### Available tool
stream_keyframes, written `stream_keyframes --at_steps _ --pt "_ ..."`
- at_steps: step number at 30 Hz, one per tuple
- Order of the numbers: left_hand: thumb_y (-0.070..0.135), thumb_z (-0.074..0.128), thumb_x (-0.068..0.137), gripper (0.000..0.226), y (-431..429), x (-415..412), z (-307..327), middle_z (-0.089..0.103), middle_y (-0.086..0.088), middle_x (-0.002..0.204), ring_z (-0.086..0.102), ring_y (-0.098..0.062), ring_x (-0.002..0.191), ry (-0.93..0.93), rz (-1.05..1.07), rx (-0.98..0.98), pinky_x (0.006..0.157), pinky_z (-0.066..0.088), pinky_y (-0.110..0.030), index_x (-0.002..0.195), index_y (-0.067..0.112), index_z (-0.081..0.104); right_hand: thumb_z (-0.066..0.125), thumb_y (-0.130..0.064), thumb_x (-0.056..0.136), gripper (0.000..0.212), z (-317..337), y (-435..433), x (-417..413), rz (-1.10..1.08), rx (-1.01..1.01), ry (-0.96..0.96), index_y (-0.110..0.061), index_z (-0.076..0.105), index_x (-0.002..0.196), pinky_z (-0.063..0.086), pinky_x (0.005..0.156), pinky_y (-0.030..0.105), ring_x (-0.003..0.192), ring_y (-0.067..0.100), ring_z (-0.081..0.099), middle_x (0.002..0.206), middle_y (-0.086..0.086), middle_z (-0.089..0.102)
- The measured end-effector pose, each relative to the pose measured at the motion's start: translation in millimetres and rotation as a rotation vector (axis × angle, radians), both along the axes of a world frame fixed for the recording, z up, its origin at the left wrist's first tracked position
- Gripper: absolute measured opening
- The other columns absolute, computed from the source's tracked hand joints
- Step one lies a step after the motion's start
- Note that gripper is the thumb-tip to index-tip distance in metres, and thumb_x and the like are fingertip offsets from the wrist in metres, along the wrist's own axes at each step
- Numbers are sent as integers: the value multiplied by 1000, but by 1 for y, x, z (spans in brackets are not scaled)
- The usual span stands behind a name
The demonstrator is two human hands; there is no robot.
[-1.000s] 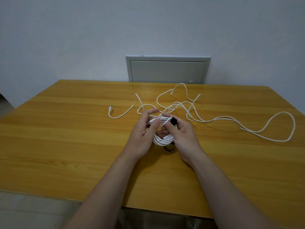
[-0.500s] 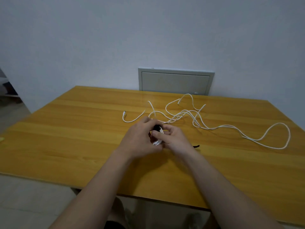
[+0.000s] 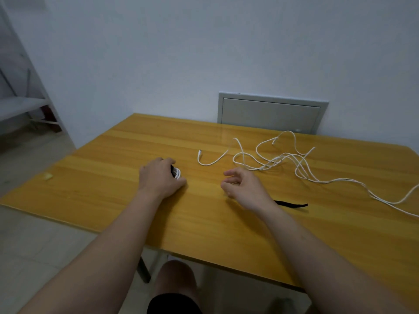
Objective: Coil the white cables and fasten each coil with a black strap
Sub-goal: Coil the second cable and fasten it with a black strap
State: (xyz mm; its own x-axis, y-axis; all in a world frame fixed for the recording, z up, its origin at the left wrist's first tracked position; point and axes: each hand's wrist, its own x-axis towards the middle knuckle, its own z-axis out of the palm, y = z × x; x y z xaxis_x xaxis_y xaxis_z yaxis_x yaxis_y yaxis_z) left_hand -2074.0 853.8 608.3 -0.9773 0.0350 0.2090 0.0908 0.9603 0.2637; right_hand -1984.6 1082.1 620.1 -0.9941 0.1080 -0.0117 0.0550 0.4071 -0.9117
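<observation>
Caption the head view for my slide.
Left hand holds a strapped white coil on the table; right hand hovers empty near a black strap and loose cables.

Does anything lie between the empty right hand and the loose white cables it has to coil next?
Nothing visible does. The right hand sits just short of the tangled loose white cables, with only bare yellow wooden table between; the flat black strap lies beside its wrist, off that path.

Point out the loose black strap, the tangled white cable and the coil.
black strap (image 3: 291, 203), head view, mid-length.
white cable (image 3: 280, 157), head view, tangled middle.
coil (image 3: 177, 172), head view, loops beside left hand (image 3: 158, 180).
</observation>
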Motion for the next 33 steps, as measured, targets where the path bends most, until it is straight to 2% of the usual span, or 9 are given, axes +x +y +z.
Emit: stream_keyframes --at_steps 4,8,11,17,21,24,27,30,33 --pt "69 66 70 66 23 -4 13 62 -2 129 50 -24 128 104 13 -146 108 32 -47 126 35 64 75 -25 79 35 -1 1 -4 5 76 34 -24 64 113 59 88 43 89 18 71 103 -2 72" --pt "46 64 86 50 71 -11 22 60 -5 131 52 -29 126 126 -159 -64 100 42 -43 131 25 61 72 -14 88 29 -1 18 -7 -37 115 120 -19 67 117 55 69 19 86 6 69 105 -4 71" --pt "34 57 92 43 101 -23 14 56 -11 133 52 -34 126 -18 -164 -106 99 47 -44 132 17 57 71 -16 88 31 1 33 -6 -55 127 167 -20 67 118 57 83 27 89 4 69 108 -8 70" --pt "15 53 93 19 126 -39 6 67 -15 122 63 -36 115 -144 -128 -141 90 51 -40 108 13 64 69 -12 88 30 6 64 0 -127 87 254 -19 64 117 54 84 23 98 3 66 115 -12 65" --pt "18 49 98 25 135 -32 15 65 -14 127 61 -36 118 -175 -181 -147 92 49 -40 119 11 60 68 -11 88 29 7 72 5 -148 95 305 -24 62 113 57 85 29 102 2 64 118 -11 65" --pt "16 47 100 18 144 -20 28 66 -14 118 61 -37 111 -79 -302 2 86 48 -42 116 12 55 65 -4 88 31 13 71 14 -123 90 450 -24 64 111 58 84 27 102 2 66 114 -12 68" --pt "13 49 102 11 155 -2 48 66 -3 98 62 -28 93 -55 -497 336 79 49 -41 106 19 57 62 2 87 40 21 72 21 -115 171 618 -23 63 118 56 88 27 112 4 62 119 -9 66" --pt "6 51 104 16 163 20 72 63 -2 88 58 -18 78 -156 -644 697 77 53 -39 109 16 63 64 4 83 60 28 77 26 -134 285 699 -26 54 135 52 98 29 128 6 53 138 -11 56" --pt "2 51 104 21 166 36 81 64 -2 84 58 -11 78 -287 -717 929 75 50 -28 112 12 68 66 2 82 72 34 86 26 -200 333 676 -26 47 145 49 103 30 133 9 49 147 -8 50"
